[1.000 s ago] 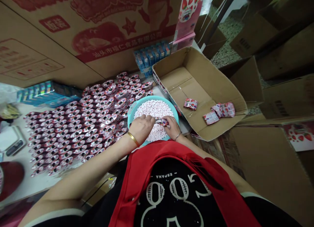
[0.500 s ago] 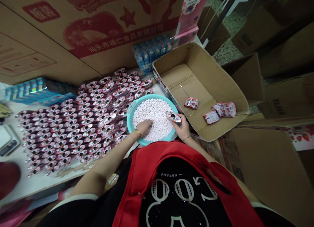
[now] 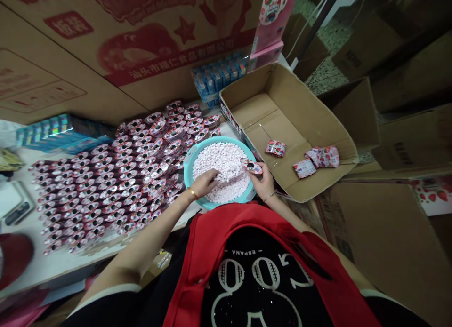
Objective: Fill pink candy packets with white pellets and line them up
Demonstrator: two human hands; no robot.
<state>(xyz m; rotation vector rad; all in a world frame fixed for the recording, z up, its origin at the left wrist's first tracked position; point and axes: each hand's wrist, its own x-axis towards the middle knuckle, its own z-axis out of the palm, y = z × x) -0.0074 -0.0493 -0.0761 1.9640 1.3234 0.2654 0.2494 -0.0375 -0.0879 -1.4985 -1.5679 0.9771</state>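
Observation:
A turquoise basin point(image 3: 189, 176) full of small pale pink-white pellets point(image 3: 221, 155) sits in front of me. My left hand point(image 3: 204, 183) is over its left part, fingers closed beside a raised heap of pellets; what they grip is hard to make out. At the basin's right rim, my right hand point(image 3: 264, 182) holds a small red-and-white printed packet point(image 3: 251, 166), its oval end with a dark hole facing up. Many similar packets point(image 3: 123, 186) stand upright in tight rows on the table left of the basin.
An open cardboard box point(image 3: 254, 101) on the right holds several flattish printed packets point(image 3: 305, 168). Blue packages point(image 3: 63, 134) stand at the back left, with more blue packages point(image 3: 219, 80) behind the basin. A large printed carton point(image 3: 141, 49) walls off the back. A scale-like device point(image 3: 17, 209) lies far left.
My left hand has come up and slightly left out of the pellets, with a heap of pellets raised at its fingertips. My right hand keeps the packet near the same rim.

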